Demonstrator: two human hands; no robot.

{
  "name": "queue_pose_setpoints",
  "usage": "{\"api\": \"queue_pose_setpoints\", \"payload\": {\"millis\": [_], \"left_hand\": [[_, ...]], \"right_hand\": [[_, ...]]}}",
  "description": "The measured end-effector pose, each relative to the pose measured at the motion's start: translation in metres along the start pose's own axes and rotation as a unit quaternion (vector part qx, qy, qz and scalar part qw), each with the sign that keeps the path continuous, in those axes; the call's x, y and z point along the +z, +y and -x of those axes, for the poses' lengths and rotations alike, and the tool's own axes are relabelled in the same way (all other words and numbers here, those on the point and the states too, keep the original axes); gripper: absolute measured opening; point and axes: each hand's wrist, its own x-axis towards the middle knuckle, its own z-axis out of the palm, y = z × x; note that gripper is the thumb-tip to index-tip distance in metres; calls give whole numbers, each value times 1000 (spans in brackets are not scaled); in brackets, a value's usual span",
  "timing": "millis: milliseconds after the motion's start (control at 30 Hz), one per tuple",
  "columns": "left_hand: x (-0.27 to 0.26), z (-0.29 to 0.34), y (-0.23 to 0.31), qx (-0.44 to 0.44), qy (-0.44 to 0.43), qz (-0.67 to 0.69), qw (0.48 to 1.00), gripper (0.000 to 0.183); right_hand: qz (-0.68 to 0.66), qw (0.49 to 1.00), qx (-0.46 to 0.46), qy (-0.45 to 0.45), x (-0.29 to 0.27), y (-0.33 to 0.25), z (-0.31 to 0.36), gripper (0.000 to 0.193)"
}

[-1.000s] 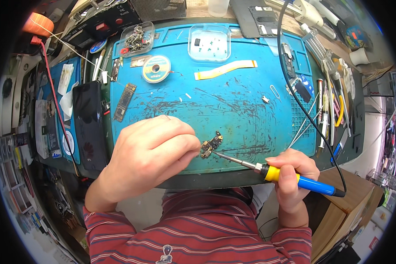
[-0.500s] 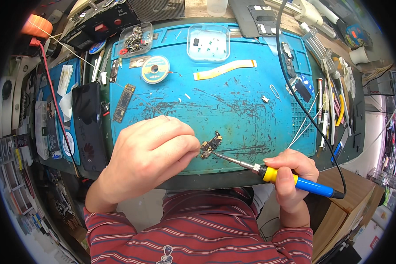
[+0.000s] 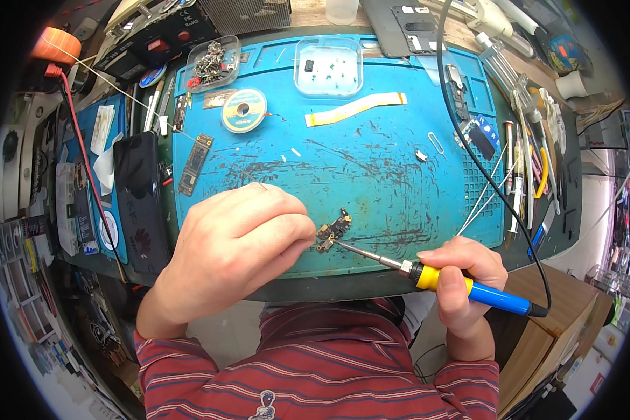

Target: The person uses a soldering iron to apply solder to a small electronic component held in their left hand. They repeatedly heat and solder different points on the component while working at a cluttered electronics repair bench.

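Observation:
My right hand (image 3: 462, 283) grips a soldering iron (image 3: 497, 297) with a blue and yellow handle. Its metal tip points left and meets, or nearly meets, the lower end of a small dark circuit board (image 3: 337, 227) with gold-coloured parts, lying on the blue work mat (image 3: 378, 164). At the board's left end is my left hand (image 3: 241, 241), its fingers curled and pinched together. The back of that hand hides the fingertips, so whatever they hold cannot be made out.
Behind the board lie a solder spool (image 3: 243, 110), a yellow-white flex cable (image 3: 355, 110) and a clear tray (image 3: 328, 66) of small parts. A longer circuit board (image 3: 195, 164) and a dark phone (image 3: 138, 203) lie left. The iron's black cable (image 3: 497, 192) arcs across the right side, near tweezers and tools.
Both hands, the iron and the small board hold nearly the same places. Only a slight shift of the whole view shows.

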Motion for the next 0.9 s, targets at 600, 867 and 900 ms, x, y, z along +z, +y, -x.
{"api": "queue_pose_setpoints", "payload": {"millis": [600, 867, 900], "left_hand": [[-1, -3, 0, 6, -13, -15, 1000, 21], [-1, -4, 1, 11, -11, -21, 1000, 20], [-1, -4, 0, 11, -12, -21, 1000, 21]], "right_hand": [[0, 1000, -14, -4, 0, 1, -1, 12], [3, 1000, -19, -13, -1, 2, -1, 13], [3, 1000, -19, -13, -1, 2, -1, 14]]}}
